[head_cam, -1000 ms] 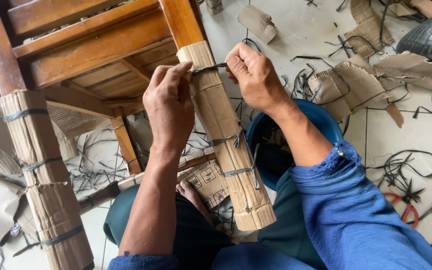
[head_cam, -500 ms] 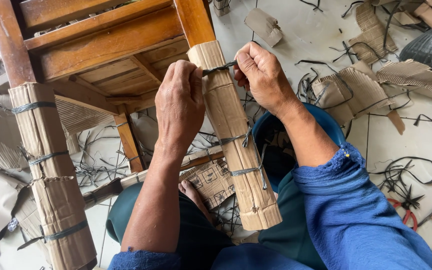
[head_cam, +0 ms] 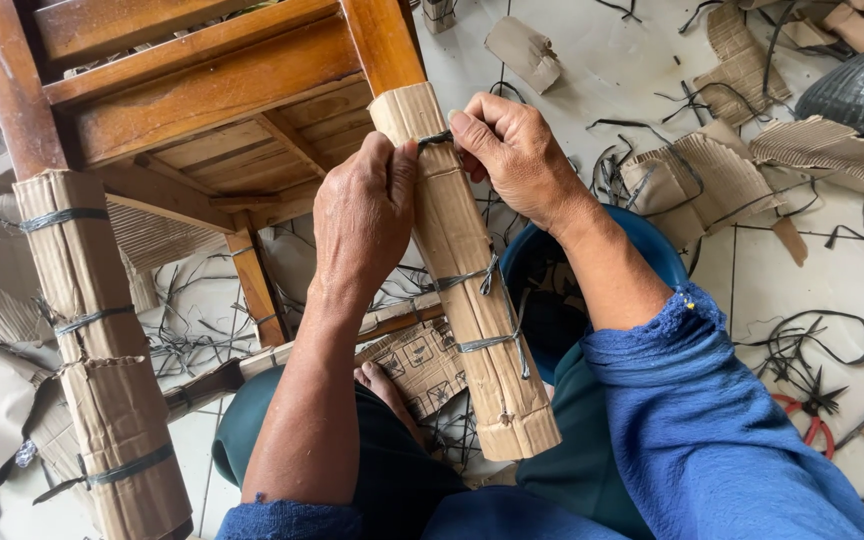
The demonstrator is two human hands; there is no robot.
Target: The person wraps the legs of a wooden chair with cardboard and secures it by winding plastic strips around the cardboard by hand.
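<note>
- Near the top of the cardboard-wrapped chair leg (head_cam: pixel 462 270), a dark strap (head_cam: pixel 435 140) crosses the wrap.
- Left hand (head_cam: pixel 364 215) grips the leg's left side, fingers closed on the strap.
- Right hand (head_cam: pixel 512 155) pinches the strap from the leg's right.
- Blue basin (head_cam: pixel 642 235) sits just right of the leg.

Both forearms reach forward, bare from the pushed-up blue sleeves. The left hand (head_cam: pixel 364 215) shows its back, fingers curled with the thumb pressed inward. The right hand (head_cam: pixel 514 158) is fisted, wrist bent, fingertips pinched in a tight grip.
</note>
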